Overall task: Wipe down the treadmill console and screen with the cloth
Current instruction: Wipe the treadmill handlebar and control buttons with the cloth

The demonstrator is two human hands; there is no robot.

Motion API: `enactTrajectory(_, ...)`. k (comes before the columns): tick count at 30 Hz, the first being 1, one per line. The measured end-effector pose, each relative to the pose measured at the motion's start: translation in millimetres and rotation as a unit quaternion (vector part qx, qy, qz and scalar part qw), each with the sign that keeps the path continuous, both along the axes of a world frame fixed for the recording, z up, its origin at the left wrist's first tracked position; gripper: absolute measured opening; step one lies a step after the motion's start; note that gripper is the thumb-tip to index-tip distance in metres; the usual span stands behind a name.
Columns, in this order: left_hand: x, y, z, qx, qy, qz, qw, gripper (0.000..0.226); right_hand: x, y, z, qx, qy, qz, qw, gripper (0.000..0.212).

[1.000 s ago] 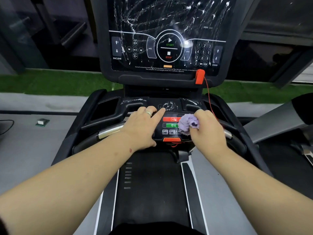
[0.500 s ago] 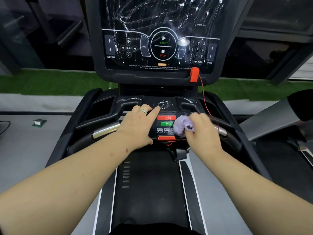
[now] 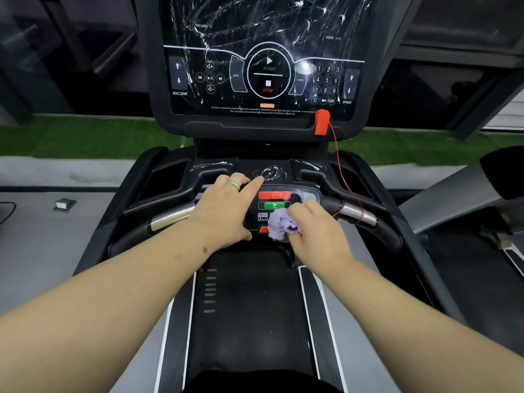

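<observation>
The treadmill's touchscreen (image 3: 266,52) is standing streaked with white residue above the lower control panel (image 3: 283,205). The left hand (image 3: 226,211) is lying flat with fingers extended on the console just left of that panel, holding nothing. The right hand (image 3: 317,231) is gripping a crumpled purple cloth (image 3: 282,225), pressing it against the panel's lower right. A red safety clip (image 3: 321,121) is hanging above the panel.
</observation>
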State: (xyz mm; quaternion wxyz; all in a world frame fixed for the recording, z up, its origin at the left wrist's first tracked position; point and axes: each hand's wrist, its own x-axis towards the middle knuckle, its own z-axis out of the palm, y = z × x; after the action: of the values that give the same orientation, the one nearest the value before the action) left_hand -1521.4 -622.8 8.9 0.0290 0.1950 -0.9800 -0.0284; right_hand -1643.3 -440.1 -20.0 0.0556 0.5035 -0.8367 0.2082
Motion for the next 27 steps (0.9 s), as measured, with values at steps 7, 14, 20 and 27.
enactTrajectory(7,-1,-1,-1,0.007,0.002,0.002,1.0,0.129,-18,28,3,-0.022,-0.016,-0.095,0.995,0.023)
enactTrajectory(14,0,-2,-2,0.007,0.002,-0.003,1.0,0.129,-13,2,10,0.017,-0.005,0.016,1.0,0.02)
enactTrajectory(20,0,-3,-4,0.013,0.007,-0.003,1.0,0.129,-26,-11,31,-0.063,-0.04,-0.135,0.988,0.016)
enactTrajectory(27,1,-4,-5,0.014,0.013,-0.01,1.0,0.13,-13,-30,31,0.012,-0.033,-0.031,0.999,0.023)
